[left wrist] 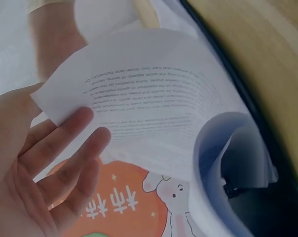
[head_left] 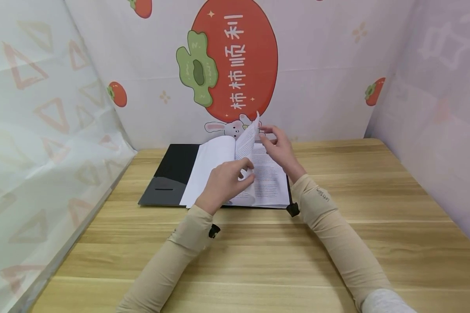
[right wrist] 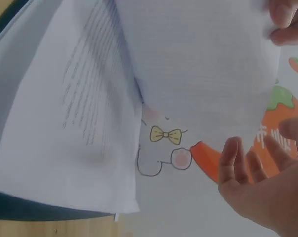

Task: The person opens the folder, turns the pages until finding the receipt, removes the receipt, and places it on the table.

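Observation:
A dark folder [head_left: 176,167] lies spread on the table with a stack of white paper inside. One printed page [head_left: 246,145] stands raised and curved between the two sides. Its free edge is pinched between the thumb and fingers of my left hand [head_left: 228,179], as the left wrist view shows at the page's corner [left wrist: 53,101]. Beyond the page's far edge is my right hand [head_left: 279,148], fingers loosely bent with nothing between them. The right wrist view has the right hand [right wrist: 267,187] just apart from the raised page [right wrist: 203,64]. Printed sheets [head_left: 268,178] lie flat on the right side.
The wooden table [head_left: 258,261] extends in front of the folder and to its right. Behind it hangs a white cloth [head_left: 317,87] with a large red persimmon print. A pale patterned sheet [head_left: 43,130] closes off the left side.

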Demonstrator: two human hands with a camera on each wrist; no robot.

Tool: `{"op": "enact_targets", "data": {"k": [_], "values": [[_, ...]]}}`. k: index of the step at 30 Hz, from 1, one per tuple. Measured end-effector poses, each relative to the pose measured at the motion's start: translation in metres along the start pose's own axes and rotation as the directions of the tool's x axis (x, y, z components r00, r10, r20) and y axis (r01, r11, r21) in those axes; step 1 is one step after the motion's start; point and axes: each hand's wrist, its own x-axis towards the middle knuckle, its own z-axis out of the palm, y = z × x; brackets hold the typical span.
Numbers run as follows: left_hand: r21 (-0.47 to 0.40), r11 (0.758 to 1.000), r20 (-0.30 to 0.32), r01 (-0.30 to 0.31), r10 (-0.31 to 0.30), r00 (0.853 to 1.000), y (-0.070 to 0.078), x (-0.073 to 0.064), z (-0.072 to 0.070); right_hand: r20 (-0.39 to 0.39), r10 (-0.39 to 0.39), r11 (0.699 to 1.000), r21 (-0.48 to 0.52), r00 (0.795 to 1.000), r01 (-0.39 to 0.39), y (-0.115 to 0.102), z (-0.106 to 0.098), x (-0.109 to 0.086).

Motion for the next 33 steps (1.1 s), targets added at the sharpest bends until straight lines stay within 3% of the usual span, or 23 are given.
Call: {"op": "enact_targets", "data": {"k": [6,13,16,24,28,33], "values": [[-0.025,0.997,0.040,0.070,-0.069,0.997,-0.006,0.001,-0.014,0.014,0.003,0.999,-0.050,1.000,-0.002,0.022,-0.007,0.003],[-0.059,0.995,0.071,0.076,-0.072,0.995,-0.015,0.001,-0.025,0.072,0.101,0.992,-0.088,0.992,-0.094,0.043,-0.015,0.004],[-0.066,0.995,0.074,0.081,-0.076,0.994,-0.018,0.002,-0.029,0.084,0.177,0.982,-0.090,0.981,-0.169,0.049,-0.020,0.003],[-0.077,0.986,0.102,0.148,-0.140,0.985,-0.024,-0.001,-0.039,0.101,0.361,0.928,-0.138,0.927,-0.347,0.057,-0.029,0.001],[-0.055,0.981,0.097,0.184,-0.178,0.979,-0.026,-0.001,-0.042,0.102,0.401,0.909,-0.167,0.910,-0.382,0.060,-0.030,0.001],[-0.019,0.972,0.078,0.236,-0.234,0.969,-0.030,-0.001,-0.048,0.103,0.391,0.914,-0.160,0.915,-0.373,0.062,-0.032,0.001]]}}
